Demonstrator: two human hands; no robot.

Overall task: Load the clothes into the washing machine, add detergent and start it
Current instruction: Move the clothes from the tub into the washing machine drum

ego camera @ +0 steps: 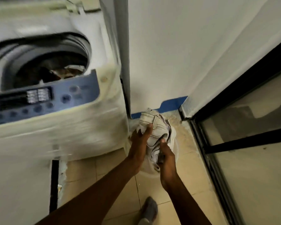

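Note:
A top-loading white washing machine [81,127] with a blue control panel [44,98] stands at the left, its lid up and the drum [44,69] holding some dark and patterned clothes. To its right on the floor sits a white bucket [175,153] filled with light grey jeans [156,125]. My left hand [140,142] grips the jeans on their left side. My right hand [166,158] holds their lower folds. Both arms reach down from the bottom of the view. No detergent is visible.
A white wall [177,54] with a blue skirting strip [170,105] rises behind the bucket. A black-framed glass door [243,143] closes off the right side. Beige floor tiles [117,192] lie below, with my foot in a grey sock [150,210] near the bottom.

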